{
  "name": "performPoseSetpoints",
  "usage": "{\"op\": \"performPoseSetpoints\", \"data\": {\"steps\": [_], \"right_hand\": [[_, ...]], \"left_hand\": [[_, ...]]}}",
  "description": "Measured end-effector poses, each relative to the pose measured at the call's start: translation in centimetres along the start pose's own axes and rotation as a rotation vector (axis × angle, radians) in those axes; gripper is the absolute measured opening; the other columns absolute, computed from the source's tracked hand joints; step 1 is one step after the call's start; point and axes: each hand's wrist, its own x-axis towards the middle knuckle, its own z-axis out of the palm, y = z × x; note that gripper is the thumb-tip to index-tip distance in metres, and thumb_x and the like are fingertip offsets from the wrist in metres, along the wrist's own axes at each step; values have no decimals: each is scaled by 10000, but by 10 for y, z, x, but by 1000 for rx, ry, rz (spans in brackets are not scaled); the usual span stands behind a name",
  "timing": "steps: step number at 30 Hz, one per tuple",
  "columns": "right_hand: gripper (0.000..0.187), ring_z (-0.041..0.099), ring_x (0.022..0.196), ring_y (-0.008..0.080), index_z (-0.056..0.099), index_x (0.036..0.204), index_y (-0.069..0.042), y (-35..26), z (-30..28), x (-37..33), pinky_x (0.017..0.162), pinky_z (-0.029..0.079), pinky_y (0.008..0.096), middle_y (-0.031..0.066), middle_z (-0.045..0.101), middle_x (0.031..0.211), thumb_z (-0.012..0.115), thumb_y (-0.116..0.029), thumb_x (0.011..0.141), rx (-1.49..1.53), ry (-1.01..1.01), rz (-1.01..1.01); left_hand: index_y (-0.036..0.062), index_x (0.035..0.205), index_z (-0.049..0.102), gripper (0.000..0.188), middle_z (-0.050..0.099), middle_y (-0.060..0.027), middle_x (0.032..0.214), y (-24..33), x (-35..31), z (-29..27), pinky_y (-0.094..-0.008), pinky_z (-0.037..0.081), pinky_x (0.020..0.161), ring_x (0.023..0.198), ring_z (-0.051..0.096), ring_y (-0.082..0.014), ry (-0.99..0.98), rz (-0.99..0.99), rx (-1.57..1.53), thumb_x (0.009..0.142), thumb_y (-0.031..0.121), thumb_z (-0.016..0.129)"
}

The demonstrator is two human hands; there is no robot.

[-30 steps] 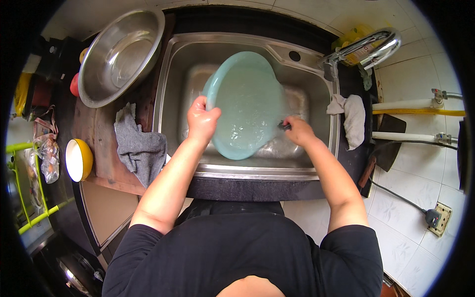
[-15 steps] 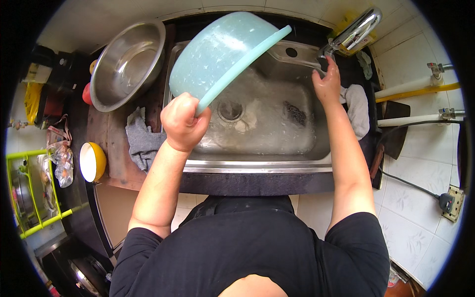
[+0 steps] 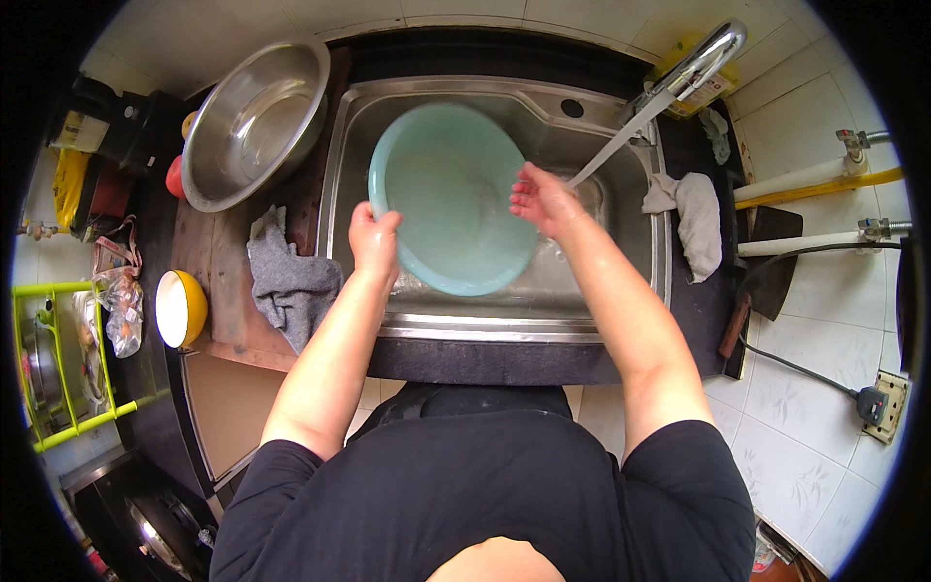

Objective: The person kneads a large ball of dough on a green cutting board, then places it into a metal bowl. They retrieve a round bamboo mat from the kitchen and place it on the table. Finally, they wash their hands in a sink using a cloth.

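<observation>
A pale blue-green plastic basin point(image 3: 456, 204) sits tilted inside the steel sink point(image 3: 621, 252), its hollow side facing me. My left hand point(image 3: 373, 240) is closed on the basin's left rim, thumb over the edge. At the right rim, my right hand point(image 3: 543, 201) is open, its fingers loosely curved and apart; whether they touch the rim I cannot tell. A stream of water point(image 3: 621, 138) runs from the chrome faucet point(image 3: 713, 53) and passes down behind my right hand. The basin hides most of the sink floor.
Left of the sink stand a large steel bowl point(image 3: 257, 126), a grey cloth point(image 3: 289, 276) and a yellow bowl point(image 3: 182, 308) on a wooden board point(image 3: 228, 330). A pale cloth point(image 3: 696, 228) hangs by the sink's right edge. A cleaver point(image 3: 771, 262) leans at the right wall.
The basin has come down into the sink and turned its hollow toward me. My right hand has left the faucet for the basin's right side. Water now runs.
</observation>
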Motion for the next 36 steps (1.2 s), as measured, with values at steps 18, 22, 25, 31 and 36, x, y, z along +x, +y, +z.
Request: {"op": "performPoseSetpoints", "data": {"steps": [18,22,25,31,36], "right_hand": [[442,416,1156,232,374,1266,-42,37,12,-24,989,304,364,74,429,1290,363,-308,913,617,-149,-148],[478,377,1189,226,307,1295,21,34,16,-40,1028,255,336,120,397,1290,389,-232,898,397,-261,-215],[464,383,1174,252,327,1251,69,23,12,-24,1009,285,354,163,436,1219,394,-214,889,714,-128,-134],[308,459,1097,276,439,1070,51,10,5,12,976,348,360,181,486,1146,432,-189,878,671,-105,-135],[499,306,1204,357,328,1236,-47,6,-31,18,1025,212,378,182,354,1287,465,-331,849,-437,-128,-156]], "left_hand": [[-58,1310,255,589,256,-248,1360,-45,-36,173,-376,183,1058,1279,246,-339,-508,247,750,879,288,459],[-38,1111,475,395,495,-200,1164,-49,1,167,-424,377,931,1058,495,-325,-371,-469,-234,872,276,461],[58,961,531,269,571,-145,1002,-49,-6,166,-407,433,878,970,547,-282,-510,-734,-831,847,300,500],[116,1020,528,346,571,-72,946,-44,-60,186,-358,458,789,868,550,-226,-576,-910,-1185,843,410,482],[112,1076,504,337,551,-83,988,-47,-54,187,-368,447,772,854,541,-213,-480,-754,-916,862,369,462]]}}
